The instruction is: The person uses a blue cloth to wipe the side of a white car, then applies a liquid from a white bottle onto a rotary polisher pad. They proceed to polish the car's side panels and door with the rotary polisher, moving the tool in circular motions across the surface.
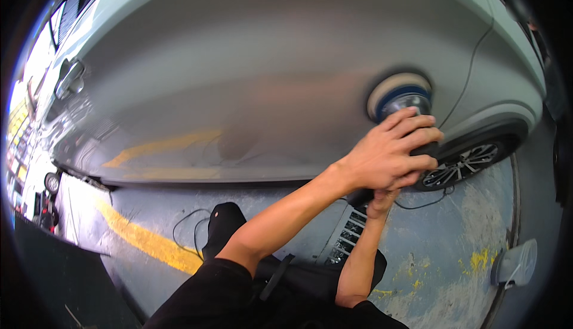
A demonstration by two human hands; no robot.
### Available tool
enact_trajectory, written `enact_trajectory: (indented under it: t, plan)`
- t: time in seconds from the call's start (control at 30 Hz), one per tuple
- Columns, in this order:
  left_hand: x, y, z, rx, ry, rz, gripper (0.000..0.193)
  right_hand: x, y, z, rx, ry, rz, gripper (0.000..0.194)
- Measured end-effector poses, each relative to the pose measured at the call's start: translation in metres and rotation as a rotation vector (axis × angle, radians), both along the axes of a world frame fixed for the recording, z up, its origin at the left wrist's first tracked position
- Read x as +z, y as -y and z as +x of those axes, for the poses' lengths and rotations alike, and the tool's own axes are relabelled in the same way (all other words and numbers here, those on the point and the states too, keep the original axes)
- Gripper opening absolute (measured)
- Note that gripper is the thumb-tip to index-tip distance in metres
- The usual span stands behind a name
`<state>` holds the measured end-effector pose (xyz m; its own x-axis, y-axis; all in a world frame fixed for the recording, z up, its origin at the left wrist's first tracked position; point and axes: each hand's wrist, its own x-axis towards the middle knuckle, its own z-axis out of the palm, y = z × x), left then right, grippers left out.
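Both my hands are on a dark, corded rotary polisher in front of a light grey car. My left hand (394, 150) is spread over its head, fingers curled around the dark housing. Lower down, my right hand (381, 201) grips the polisher, partly hidden behind the left hand and wrist. The round polishing pad (400, 80), pale with a blue backing, lies against the car's side panel (250, 69) and looks blurred at its rim. Most of the tool's body is covered by my hands.
A car wheel (470, 164) stands just right of the polisher. A thin cable (470, 65) hangs down the bodywork, and more cable (197, 221) loops on the floor by my knee. There are a floor drain grate (349, 235) and a translucent bucket (518, 263) at right.
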<state>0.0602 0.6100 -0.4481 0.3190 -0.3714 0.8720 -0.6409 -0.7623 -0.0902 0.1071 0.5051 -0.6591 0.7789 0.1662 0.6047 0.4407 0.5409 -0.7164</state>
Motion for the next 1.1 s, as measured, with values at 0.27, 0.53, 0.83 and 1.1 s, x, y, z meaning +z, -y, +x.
enact_trajectory:
  t: [0.27,0.53,0.83,1.1]
  plan:
    - [0.008,-0.056,-0.074,0.089,-0.053,0.005,0.034,0.060,-0.049,-0.074,0.079,0.010,-0.080,0.085]
    - [0.008,-0.091,-0.132,0.167,-0.012,-0.051,0.031,0.067,-0.078,-0.120,0.258,-0.001,-0.179,0.108]
    - [0.008,-0.143,-0.189,0.134,-0.022,-0.069,0.035,0.081,-0.119,-0.176,0.217,0.012,-0.174,0.107]
    - [0.000,-0.203,-0.253,0.104,0.025,-0.054,0.040,0.064,-0.171,-0.219,0.148,0.059,-0.305,0.065]
